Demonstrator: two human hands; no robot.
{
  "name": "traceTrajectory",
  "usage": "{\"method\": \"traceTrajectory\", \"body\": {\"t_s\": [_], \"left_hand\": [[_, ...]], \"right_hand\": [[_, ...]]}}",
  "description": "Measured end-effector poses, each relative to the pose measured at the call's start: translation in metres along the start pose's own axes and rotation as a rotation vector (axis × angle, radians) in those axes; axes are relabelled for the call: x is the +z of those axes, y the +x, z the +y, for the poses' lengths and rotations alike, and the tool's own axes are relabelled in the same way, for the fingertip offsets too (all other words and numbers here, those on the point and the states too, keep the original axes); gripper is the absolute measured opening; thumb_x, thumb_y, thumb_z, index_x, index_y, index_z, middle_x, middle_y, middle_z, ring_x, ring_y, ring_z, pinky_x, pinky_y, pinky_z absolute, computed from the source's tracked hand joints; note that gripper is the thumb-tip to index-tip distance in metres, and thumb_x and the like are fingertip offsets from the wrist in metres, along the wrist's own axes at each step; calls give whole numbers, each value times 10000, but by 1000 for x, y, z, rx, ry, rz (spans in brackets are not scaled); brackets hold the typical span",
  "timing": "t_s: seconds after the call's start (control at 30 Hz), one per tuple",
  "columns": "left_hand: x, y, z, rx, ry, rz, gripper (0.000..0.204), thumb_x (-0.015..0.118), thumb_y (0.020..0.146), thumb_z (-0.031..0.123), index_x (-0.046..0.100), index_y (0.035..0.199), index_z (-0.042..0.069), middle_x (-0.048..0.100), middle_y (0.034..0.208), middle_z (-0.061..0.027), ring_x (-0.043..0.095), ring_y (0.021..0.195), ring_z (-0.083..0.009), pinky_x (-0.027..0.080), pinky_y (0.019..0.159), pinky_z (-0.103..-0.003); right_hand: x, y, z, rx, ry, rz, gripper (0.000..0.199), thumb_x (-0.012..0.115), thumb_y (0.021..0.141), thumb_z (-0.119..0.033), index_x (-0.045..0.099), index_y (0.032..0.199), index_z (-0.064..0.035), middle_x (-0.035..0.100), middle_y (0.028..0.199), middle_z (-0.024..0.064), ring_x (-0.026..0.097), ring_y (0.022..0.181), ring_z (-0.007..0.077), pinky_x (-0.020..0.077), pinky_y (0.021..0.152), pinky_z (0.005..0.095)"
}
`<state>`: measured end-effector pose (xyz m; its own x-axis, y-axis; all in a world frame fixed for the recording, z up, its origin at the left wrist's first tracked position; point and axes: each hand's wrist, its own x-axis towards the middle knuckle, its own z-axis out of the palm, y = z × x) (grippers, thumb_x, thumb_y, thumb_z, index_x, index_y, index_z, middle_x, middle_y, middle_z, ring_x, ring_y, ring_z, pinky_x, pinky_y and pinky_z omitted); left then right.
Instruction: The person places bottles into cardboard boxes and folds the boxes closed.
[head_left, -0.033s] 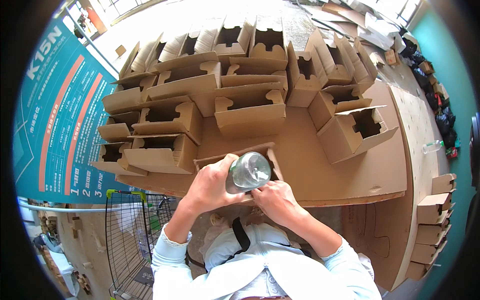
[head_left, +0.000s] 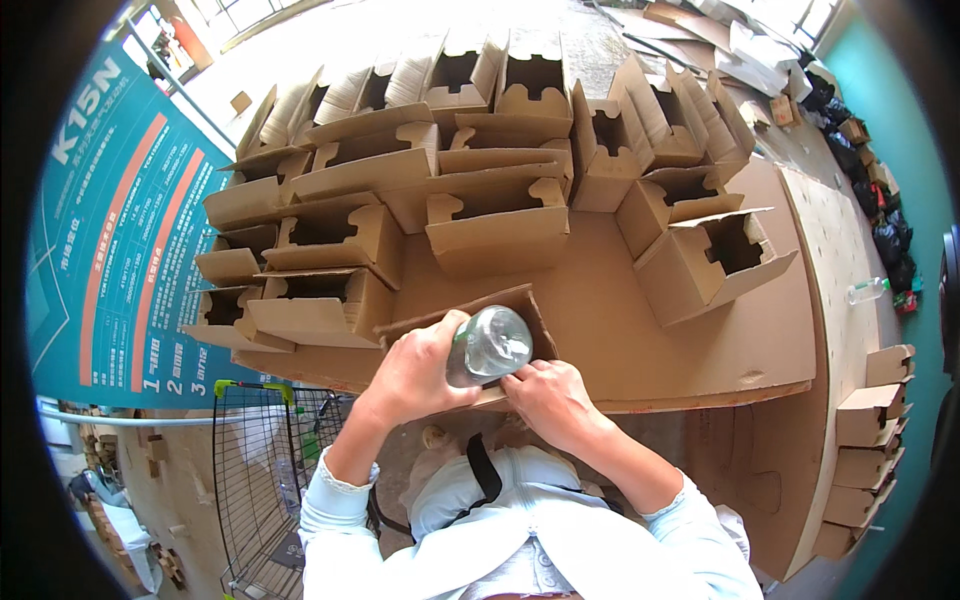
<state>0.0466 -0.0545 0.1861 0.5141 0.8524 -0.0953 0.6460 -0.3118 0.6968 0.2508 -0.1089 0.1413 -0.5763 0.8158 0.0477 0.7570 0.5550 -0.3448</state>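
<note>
My left hand [head_left: 412,372] is wrapped round a clear bottle [head_left: 497,340], whose round base faces up toward me. The bottle is tilted over an open cardboard box [head_left: 541,322] at the table's near edge, and its lower end is hidden by my hand and the box. At the box's near right corner, my right hand [head_left: 555,402] has its fingers curled on the cardboard edge, close beside the bottle. Beyond the hands, another open cardboard box [head_left: 497,236] stands on the cardboard-covered table [head_left: 660,365].
Several open boxes [head_left: 378,162] stand in rows across the far and left table, with more at the right [head_left: 700,270]. A black wire cart [head_left: 255,480] is at the lower left. Beyond it stands a blue-green banner [head_left: 120,240]. Small boxes [head_left: 860,460] line the right edge.
The bottle, the box under it and my hands have shifted slightly to the left. Both hands keep the same hold.
</note>
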Motion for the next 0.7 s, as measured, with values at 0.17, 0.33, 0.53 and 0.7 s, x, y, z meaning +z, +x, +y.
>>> {"method": "traceTrajectory", "body": {"t_s": [0.17, 0.33, 0.53, 0.7], "left_hand": [[12, 15, -22, -188, 305, -288, 688, 813, 643, 229, 511, 1198, -44, 658, 971, -276, 646, 950, -409, 522, 836, -433], [9, 7, -42, 34, 267, -175, 520, 709, 798, 164, 549, 1254, -27, 649, 1062, -254, 612, 1034, -398, 496, 897, -440], [-48, -69, -46, 107, -17, 402, 702, 810, 742, 380, 568, 1295, 22, 562, 1355, -187, 559, 1240, -333, 448, 1043, -450], [9, -115, -83, -126, -186, 521, 856, 799, 761, 442, 471, 1398, -27, 522, 1399, -213, 459, 1340, -362, 369, 1115, -455]], "right_hand": [[14, 7, -13, -39, -52, -65, 90, 624, 755, -122, 642, 827, -71, 668, 816, 76, 679, 819, 231, 553, 680, 337], [17, 19, -13, -20, -61, -37, 84, 626, 757, -117, 638, 827, -73, 667, 814, 64, 678, 827, 222, 554, 674, 329], [20, 14, -7, -110, 68, 505, 166, 724, 719, -127, 628, 849, -87, 618, 852, 41, 617, 858, 238, 533, 731, 356], [12, 8, -8, 232, 356, 688, 433, 837, 730, -209, 587, 1054, -68, 585, 1108, 109, 561, 1098, 305, 480, 940, 417]]}}
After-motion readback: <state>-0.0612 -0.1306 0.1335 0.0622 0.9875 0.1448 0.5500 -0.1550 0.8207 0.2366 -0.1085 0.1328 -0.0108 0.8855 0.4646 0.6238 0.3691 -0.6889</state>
